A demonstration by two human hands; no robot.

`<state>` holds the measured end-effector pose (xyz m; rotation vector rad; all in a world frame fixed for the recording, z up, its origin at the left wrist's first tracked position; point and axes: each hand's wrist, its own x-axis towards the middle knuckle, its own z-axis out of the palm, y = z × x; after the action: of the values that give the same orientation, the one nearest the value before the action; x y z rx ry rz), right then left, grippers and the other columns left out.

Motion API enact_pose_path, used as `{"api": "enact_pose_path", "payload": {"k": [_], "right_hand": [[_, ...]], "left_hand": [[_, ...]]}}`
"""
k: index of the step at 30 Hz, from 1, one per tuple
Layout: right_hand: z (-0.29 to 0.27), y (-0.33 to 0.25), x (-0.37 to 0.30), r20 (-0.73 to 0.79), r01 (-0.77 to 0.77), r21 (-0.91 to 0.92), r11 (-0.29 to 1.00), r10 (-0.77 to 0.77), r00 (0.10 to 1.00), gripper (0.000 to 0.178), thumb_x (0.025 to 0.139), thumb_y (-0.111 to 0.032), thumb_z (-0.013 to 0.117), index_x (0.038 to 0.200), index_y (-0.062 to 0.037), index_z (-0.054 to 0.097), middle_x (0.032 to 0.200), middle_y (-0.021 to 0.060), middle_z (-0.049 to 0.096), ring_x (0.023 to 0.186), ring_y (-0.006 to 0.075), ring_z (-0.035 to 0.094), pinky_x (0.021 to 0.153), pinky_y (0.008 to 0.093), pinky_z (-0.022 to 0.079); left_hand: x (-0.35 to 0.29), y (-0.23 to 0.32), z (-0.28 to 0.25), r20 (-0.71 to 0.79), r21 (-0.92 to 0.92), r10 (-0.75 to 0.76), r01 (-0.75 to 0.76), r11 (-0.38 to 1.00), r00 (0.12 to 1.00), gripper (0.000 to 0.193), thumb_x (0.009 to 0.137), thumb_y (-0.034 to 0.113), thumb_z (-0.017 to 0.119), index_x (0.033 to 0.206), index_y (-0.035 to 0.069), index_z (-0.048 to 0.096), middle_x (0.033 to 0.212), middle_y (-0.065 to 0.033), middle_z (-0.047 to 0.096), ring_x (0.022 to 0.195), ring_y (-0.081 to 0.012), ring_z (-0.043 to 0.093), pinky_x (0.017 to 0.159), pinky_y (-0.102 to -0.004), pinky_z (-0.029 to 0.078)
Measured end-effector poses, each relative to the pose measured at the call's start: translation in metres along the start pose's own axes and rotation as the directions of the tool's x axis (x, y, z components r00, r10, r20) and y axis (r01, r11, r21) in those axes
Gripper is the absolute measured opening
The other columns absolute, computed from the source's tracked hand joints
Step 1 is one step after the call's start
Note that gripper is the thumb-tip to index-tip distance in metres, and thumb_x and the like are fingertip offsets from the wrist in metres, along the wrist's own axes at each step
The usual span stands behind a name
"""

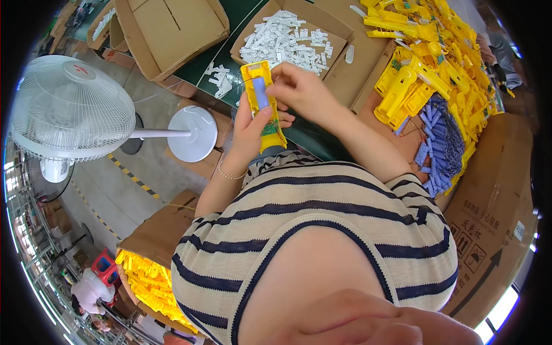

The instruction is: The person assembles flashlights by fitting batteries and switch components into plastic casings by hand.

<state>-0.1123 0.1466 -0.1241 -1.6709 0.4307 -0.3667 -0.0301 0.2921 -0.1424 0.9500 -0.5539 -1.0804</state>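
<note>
My left hand (246, 127) grips a yellow plastic housing (275, 140), its open side facing up. Inside the housing lies a blue-violet cylindrical battery (260, 93), and a green circuit board (269, 127) shows below it near the thumb. A thin dark wire sticks out to the left of the housing's upper end. My right hand (299, 89) is at the housing's right edge beside the battery, with thumb and forefinger drawn together. What those fingertips hold, if anything, is too small to tell.
Beyond my hands, a cardboard box (342, 43) holds many small white plastic parts (282, 40). Yellow housings (425, 75) are heaped at right, beside wired blue batteries (440, 146). A white fan (75, 109) stands at left; a carton (494, 230) is close at right. More yellow parts (152, 290) fill a lower-left box.
</note>
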Motion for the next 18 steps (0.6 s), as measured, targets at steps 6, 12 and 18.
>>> {"api": "enact_pose_path", "payload": {"k": [6,12,18], "right_hand": [[-0.090,0.031,0.068,-0.102,0.088,-0.701,0.708,-0.221,0.970,0.019,0.080,-0.020,0.065,0.089,-0.0033,0.069,0.081,0.0109,0.066,0.072,0.0219,0.062,0.067,0.0329,0.049],[-0.103,0.058,0.089,0.079,0.044,-0.883,0.466,0.056,0.995,0.017,0.075,-0.017,0.066,0.088,-0.0064,0.071,0.084,0.0137,0.066,0.078,0.0304,0.063,0.072,0.0395,0.050],[-0.097,0.008,0.040,0.060,0.455,-0.634,0.625,-0.547,0.835,0.013,0.073,-0.003,0.069,0.086,-0.0022,0.069,0.083,0.0099,0.067,0.076,0.0228,0.063,0.069,0.0297,0.051]], "left_hand": [[-0.005,0.003,-0.020,-0.055,-0.008,0.061,-0.061,0.998,0.997,0.042,0.091,0.012,0.045,0.129,0.006,0.029,0.105,-0.0186,0.054,0.084,-0.0258,0.063,0.075,-0.0388,0.055],[-0.002,0.007,-0.013,-0.040,0.018,0.072,-0.072,0.997,0.997,0.041,0.091,0.013,0.044,0.129,0.005,0.029,0.104,-0.0167,0.054,0.084,-0.0217,0.061,0.074,-0.0364,0.054],[-0.001,0.006,-0.012,-0.053,0.037,0.074,-0.072,0.997,0.996,0.039,0.092,0.011,0.044,0.128,0.004,0.030,0.105,-0.0146,0.054,0.084,-0.0186,0.060,0.075,-0.0337,0.052]]}}
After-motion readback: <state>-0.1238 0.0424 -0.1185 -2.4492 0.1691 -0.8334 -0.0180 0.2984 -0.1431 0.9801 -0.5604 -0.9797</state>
